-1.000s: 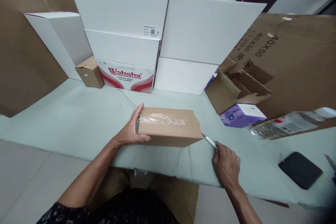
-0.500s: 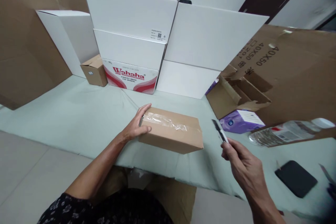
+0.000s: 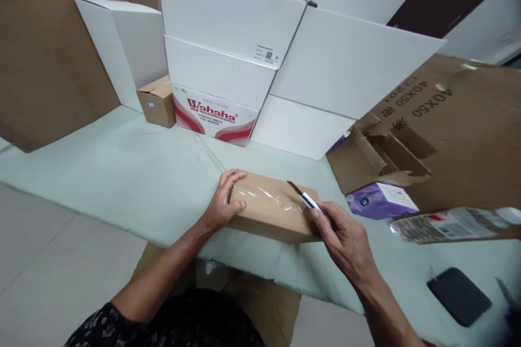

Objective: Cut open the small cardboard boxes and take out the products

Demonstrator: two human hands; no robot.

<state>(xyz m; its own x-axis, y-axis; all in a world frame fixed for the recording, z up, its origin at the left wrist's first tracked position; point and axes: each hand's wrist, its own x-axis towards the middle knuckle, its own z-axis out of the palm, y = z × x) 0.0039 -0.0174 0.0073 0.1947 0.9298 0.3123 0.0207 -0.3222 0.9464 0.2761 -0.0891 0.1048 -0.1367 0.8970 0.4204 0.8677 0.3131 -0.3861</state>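
Note:
A brown cardboard box [image 3: 260, 216] lies near the front edge of the table, with clear tape [image 3: 266, 195] along its top. My left hand [image 3: 225, 201] grips the box's left end, thumb on the top and fingers round the far corner. In my right hand [image 3: 340, 227] is a box cutter [image 3: 310, 200] with a white and dark handle, fingers closed round it. Its dark blade points up and left over the right part of the box top. Whether the blade touches the tape I cannot tell.
White panels and a Wahaba carton [image 3: 214, 116] stand at the back, beside a small brown box [image 3: 158, 103]. To the right are an opened cardboard box [image 3: 358, 160], a purple box [image 3: 376, 200], a plastic bottle [image 3: 451, 225] and a black flat pouch [image 3: 459, 295].
My right hand has moved left with the box cutter, from beside the box to over its top. My left hand still holds the box's left end. The camera view has shifted slightly.

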